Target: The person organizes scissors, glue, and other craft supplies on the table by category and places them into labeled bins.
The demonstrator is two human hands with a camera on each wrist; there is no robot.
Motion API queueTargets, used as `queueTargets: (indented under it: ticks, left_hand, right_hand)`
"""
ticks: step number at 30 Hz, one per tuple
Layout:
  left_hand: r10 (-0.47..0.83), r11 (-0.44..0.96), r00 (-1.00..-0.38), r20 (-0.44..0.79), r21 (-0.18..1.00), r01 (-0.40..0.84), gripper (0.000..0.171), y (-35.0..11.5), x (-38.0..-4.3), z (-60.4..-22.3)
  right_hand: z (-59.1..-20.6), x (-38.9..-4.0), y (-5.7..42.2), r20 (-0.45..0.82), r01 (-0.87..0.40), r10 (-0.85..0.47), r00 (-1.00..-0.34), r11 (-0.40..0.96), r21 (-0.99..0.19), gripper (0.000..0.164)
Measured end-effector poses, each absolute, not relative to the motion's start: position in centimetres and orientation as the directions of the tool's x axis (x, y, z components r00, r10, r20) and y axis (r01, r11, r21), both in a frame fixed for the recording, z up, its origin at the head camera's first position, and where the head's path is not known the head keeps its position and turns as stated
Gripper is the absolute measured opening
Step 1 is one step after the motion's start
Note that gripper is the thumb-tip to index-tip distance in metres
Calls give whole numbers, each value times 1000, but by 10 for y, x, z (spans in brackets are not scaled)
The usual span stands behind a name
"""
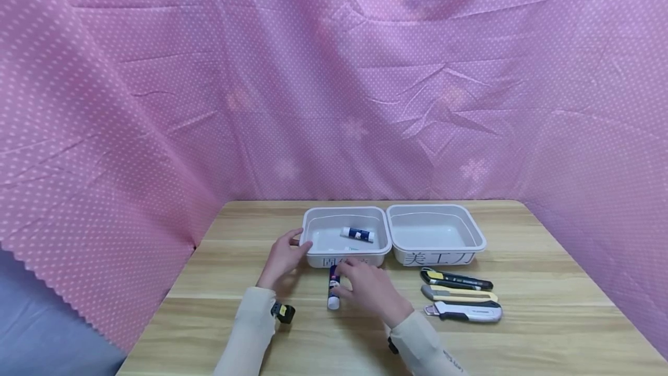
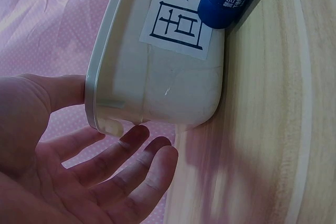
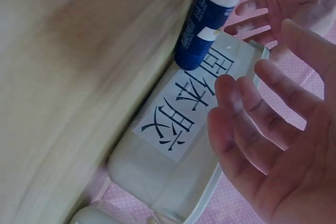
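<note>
At the left box [image 1: 311, 260], a white plastic tub labelled 固体胶, my left hand [image 1: 284, 259] holds the left rim, thumb over the edge and fingers outside. A blue glue stick [image 1: 333, 288] with a white cap lies on the table before this box, its dark end close to the label. Over and right of that glue stick hovers my right hand [image 1: 369, 289], fingers loosely bent; in the right wrist view a gap shows between the fingertips [image 3: 219, 121] and the glue stick [image 3: 202, 30]. Another glue stick [image 1: 358, 235] lies inside the left box.
To the right stands a second white box [image 1: 472, 237] labelled 美工刀. Before it lie three utility knives: a black-and-yellow one [image 1: 456, 279], a cream one [image 1: 460, 294] and a white-and-black one [image 1: 466, 311]. Pink dotted cloth [image 1: 334, 103] hangs behind the wooden table [image 1: 198, 329].
</note>
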State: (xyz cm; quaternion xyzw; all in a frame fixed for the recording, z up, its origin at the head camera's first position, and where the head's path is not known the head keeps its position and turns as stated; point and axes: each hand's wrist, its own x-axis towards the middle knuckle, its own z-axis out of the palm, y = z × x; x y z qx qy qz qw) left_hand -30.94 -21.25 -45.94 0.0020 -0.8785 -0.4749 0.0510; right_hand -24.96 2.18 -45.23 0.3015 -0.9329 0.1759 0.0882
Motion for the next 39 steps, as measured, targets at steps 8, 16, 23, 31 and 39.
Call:
queueTargets:
  ticks: [8,16,23,31,39]
  left_hand:
    - [-54,554,-994,91,832,46,59,-213,-309,-459]
    - [-54,549,-995,83,835,39,59,-212,-309,-459]
    - [-55,543,-995,81,839,38,59,-213,-308,-458]
    - [-50,548,-995,84,835,43,59,-214,-311,-460]
    - [-47,557,-995,91,829,49,60,-214,-312,-463]
  right_hand:
    - [-456,-249,19,188,-580,-548,-815,762,-288,38]
    - [-457,-242,17,160,-628,-609,-777,737,-248,30]
    - [-459,-244,17,153,-650,-634,-758,720,-244,32]
    - [-466,-245,14,138,-668,-658,-740,697,-262,32]
    - [-465,-244,16,124,-629,-621,-774,729,-270,21]
